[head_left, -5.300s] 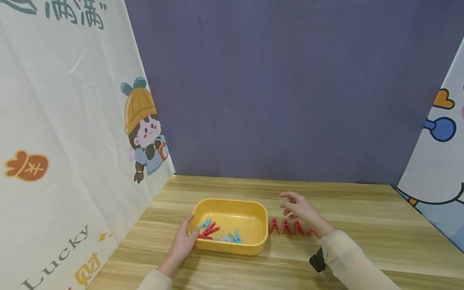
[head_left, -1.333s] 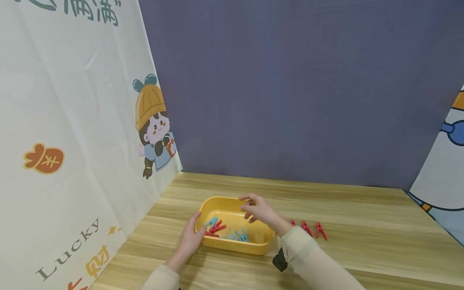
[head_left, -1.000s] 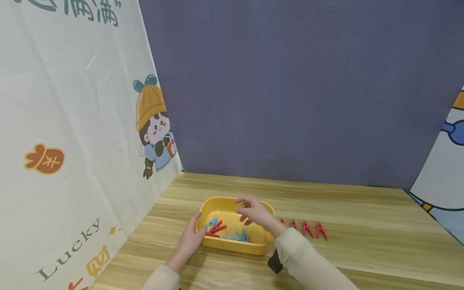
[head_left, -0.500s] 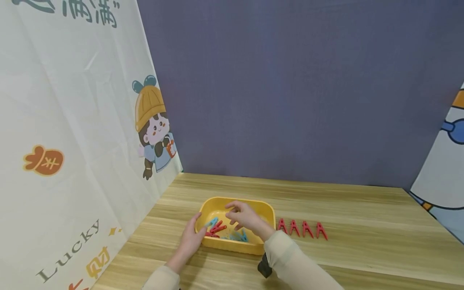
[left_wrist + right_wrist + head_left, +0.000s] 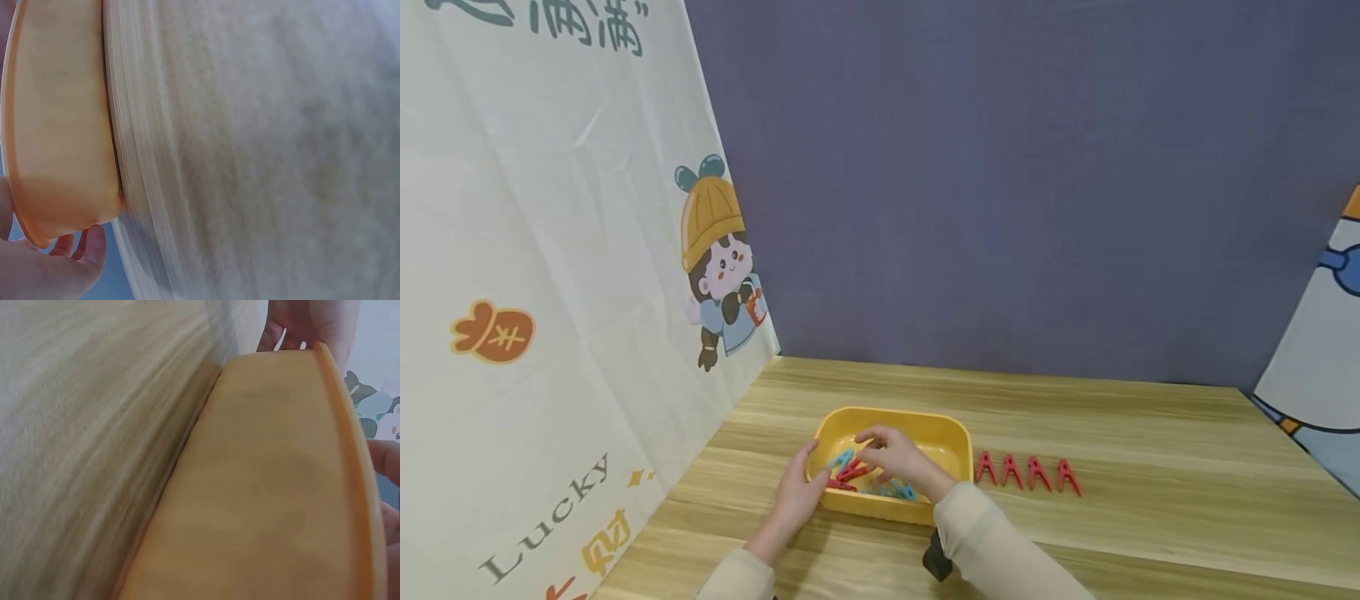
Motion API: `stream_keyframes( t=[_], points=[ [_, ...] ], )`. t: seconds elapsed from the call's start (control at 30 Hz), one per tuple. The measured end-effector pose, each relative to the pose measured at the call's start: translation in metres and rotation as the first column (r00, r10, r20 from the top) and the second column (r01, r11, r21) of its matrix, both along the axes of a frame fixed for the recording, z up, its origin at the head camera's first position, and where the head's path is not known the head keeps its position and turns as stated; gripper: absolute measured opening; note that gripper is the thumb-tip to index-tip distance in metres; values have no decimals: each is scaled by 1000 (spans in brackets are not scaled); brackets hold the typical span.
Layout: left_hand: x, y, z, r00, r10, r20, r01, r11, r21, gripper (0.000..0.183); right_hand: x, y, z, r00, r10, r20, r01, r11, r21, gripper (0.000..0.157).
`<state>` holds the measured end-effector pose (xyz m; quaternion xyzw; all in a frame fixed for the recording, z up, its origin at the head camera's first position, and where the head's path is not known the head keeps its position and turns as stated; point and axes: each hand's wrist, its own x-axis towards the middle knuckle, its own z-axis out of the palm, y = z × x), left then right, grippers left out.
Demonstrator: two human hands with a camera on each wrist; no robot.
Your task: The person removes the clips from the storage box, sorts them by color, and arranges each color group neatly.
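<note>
A yellow plastic bin [image 5: 951,442] stands on the wooden table. My left hand [image 5: 797,492] grips its left end, thumb over the rim and fingers against the outer wall, which the left wrist view shows at the bin's end wall [image 5: 69,125]. Inside lie red clothespins [image 5: 852,470] and blue clothespins [image 5: 842,458], grouped at the left and the near side. My right hand [image 5: 901,460] reaches down into the bin, fingers bent loosely, fingertips right by the red clothespins. In the right wrist view its fingers [image 5: 387,459] show beyond the rim; the fingertips are hidden there.
Right of the bin, several red clothespins [image 5: 1010,472] stand in a row on the table [image 5: 1150,467]. A dark wrist camera [image 5: 937,558] hangs under the right sleeve. A purple-grey curtain [image 5: 985,208] closes off the back, and a printed white cloth [image 5: 587,250] the left.
My right hand has moved from over the clothespin row, left across the bin and down to the clothespins inside. My left hand has kept its grip on the bin's left end.
</note>
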<state>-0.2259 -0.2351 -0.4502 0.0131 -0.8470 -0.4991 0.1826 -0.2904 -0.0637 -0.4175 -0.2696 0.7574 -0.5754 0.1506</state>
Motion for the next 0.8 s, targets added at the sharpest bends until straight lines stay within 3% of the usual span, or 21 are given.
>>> stream_keyframes(
  t=[0.6,0.8],
  points=[
    [-2,0,-2,1000,2,7,-2,1000,10,48,5,-14,-14,998,56,39,-58,997,52,26],
    [-2,0,-1,1000,8,3,-8,1000,5,48,4,-15,-17,991,120,56,-125,989,85,28]
  ],
)
